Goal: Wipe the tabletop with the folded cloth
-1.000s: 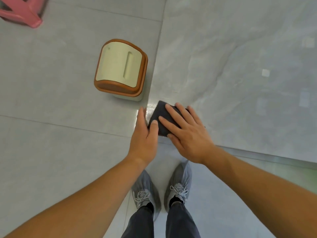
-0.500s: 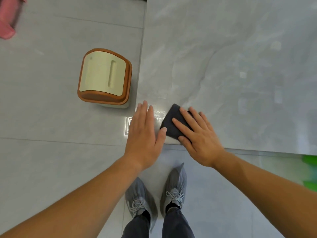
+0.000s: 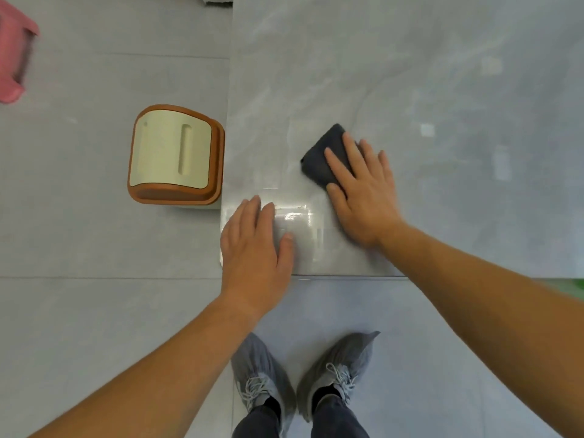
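A dark folded cloth [image 3: 322,154] lies flat on the grey marble tabletop [image 3: 410,74], near its front left corner. My right hand [image 3: 363,191] presses down on the cloth with spread fingers and covers its near half. My left hand [image 3: 252,245] rests flat on the table's front left corner, fingers apart, holding nothing. A glossy reflection shows on the surface between the two hands.
A cream and brown lidded bin [image 3: 175,156] stands on the floor tight against the table's left edge. A pink stool [image 3: 12,63] sits at the far left. My two grey shoes [image 3: 303,374] stand on the tiled floor below the front edge.
My right hand has slid the cloth to the right and away from the corner. My left hand has come off the cloth and settled flat on the corner.
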`<state>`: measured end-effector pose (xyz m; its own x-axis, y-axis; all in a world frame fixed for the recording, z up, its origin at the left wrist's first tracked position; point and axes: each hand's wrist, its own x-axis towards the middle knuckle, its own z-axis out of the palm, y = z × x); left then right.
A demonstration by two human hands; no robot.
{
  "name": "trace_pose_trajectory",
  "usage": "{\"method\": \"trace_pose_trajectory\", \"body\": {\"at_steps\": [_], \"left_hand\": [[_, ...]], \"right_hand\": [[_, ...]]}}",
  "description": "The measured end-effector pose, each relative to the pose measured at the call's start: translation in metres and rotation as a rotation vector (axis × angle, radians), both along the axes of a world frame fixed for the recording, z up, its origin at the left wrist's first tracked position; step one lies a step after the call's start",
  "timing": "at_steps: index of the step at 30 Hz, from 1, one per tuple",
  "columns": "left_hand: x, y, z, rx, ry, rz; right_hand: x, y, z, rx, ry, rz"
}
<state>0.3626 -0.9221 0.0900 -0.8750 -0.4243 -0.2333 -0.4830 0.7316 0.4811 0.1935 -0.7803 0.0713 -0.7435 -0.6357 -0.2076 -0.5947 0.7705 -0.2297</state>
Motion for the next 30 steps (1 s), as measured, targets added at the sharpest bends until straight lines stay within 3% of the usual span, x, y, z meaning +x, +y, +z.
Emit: {"method": "trace_pose_trajectory", "body": {"at_steps": [5, 11, 16, 20, 25, 30], "left_hand": [[-0.032, 0.022, 0.019, 0.078, 0.025, -0.004], [-0.074, 0.049, 0.029, 0.109, -0.106, -0.113], [-0.096, 0.061, 0.035, 0.223, -0.251, 0.101], [-0.103, 0.076, 0.053, 0.505, -0.177, 0.275], [-0.124, 0.118, 0.1, 0.7, -0.156, 0.26], [-0.146, 0.186, 0.151, 0.87, -0.156, 0.203]], "right_hand": [[0.046, 0.069, 0.006, -0.034, -0.101, 0.18], [0.051, 0.101, 0.023, -0.184, -0.204, 0.124], [0.056, 0.117, 0.04, -0.331, -0.261, -0.105], [0.062, 0.143, 0.057, -0.454, -0.39, -0.342], [0.06, 0.179, 0.104, -0.67, -0.625, -0.639], [0.043, 0.217, 0.148, -0.927, -0.683, -0.797]]}}
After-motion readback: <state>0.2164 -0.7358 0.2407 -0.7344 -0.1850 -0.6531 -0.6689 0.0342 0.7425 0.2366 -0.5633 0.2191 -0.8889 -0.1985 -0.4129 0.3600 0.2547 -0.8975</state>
